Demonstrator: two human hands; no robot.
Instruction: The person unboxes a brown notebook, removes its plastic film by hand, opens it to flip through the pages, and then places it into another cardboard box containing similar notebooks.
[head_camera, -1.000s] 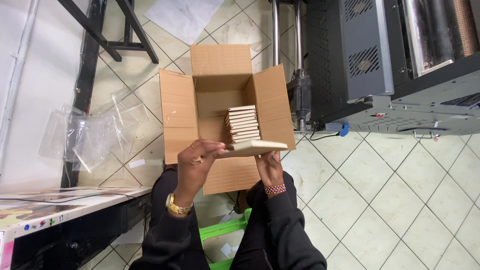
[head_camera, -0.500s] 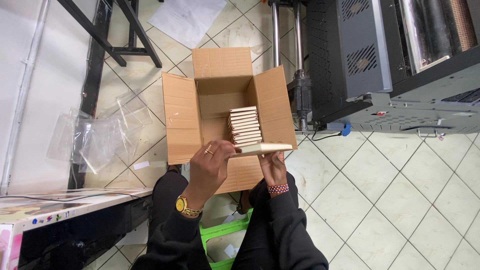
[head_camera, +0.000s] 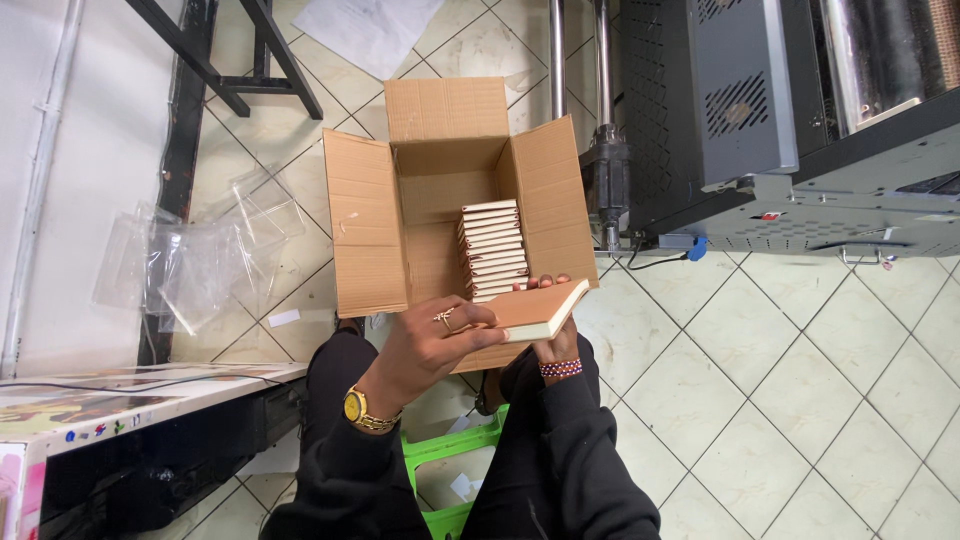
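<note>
A small tan notebook (head_camera: 535, 308) with cream page edges is held over the near edge of an open cardboard box (head_camera: 365, 225). My left hand (head_camera: 435, 340), with a ring and a gold watch, grips its near left side. My right hand (head_camera: 552, 345), with a beaded bracelet, supports it from below and is mostly hidden by it. Inside the box stands a row of several like notebooks (head_camera: 493, 248), spines up.
Clear plastic sleeves (head_camera: 195, 250) lie on the tiled floor to the left. A large dark machine (head_camera: 790, 120) stands right of the box. A table edge (head_camera: 130, 385) is at lower left, a green stool (head_camera: 450, 450) under me, black frame legs (head_camera: 235, 60) behind.
The notebook has tilted from flat and edge-on so its cover faces up. My left hand shifted from over it to its left side.
</note>
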